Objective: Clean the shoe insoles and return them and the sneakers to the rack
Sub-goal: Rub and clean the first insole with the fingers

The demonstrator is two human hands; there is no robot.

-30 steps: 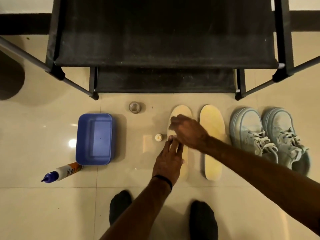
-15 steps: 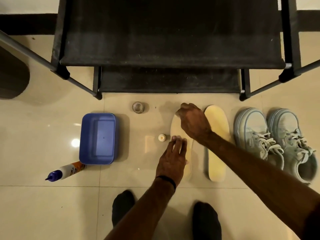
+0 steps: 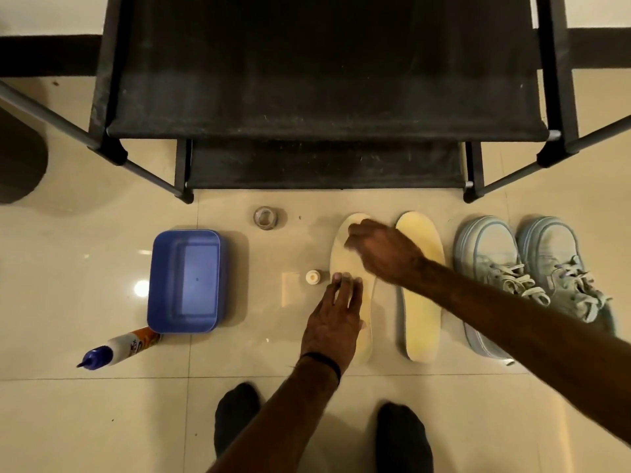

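Note:
Two pale yellow insoles lie side by side on the tiled floor. My left hand (image 3: 333, 322) rests flat on the middle of the left insole (image 3: 345, 264), fingers together, pressing it down. My right hand (image 3: 386, 250) sits on that insole's toe end with its fingers curled under; what it holds, if anything, is hidden. The right insole (image 3: 421, 322) lies untouched under my forearm. A pair of light blue sneakers (image 3: 485, 254) (image 3: 549, 247) stands to the right. The black shoe rack (image 3: 324, 97) stands just beyond, its shelves bare.
A blue plastic tub (image 3: 184, 281) sits to the left, with a white and orange squeeze bottle (image 3: 119, 346) lying at its near corner. A small white cap (image 3: 313, 277) stands beside my left fingertips. A small round jar (image 3: 265, 218) stands near the rack. My feet in black socks (image 3: 235, 411) are below.
My right hand slid from the middle of the left insole up to its toe end. My left hand stayed pressed on the insole's middle.

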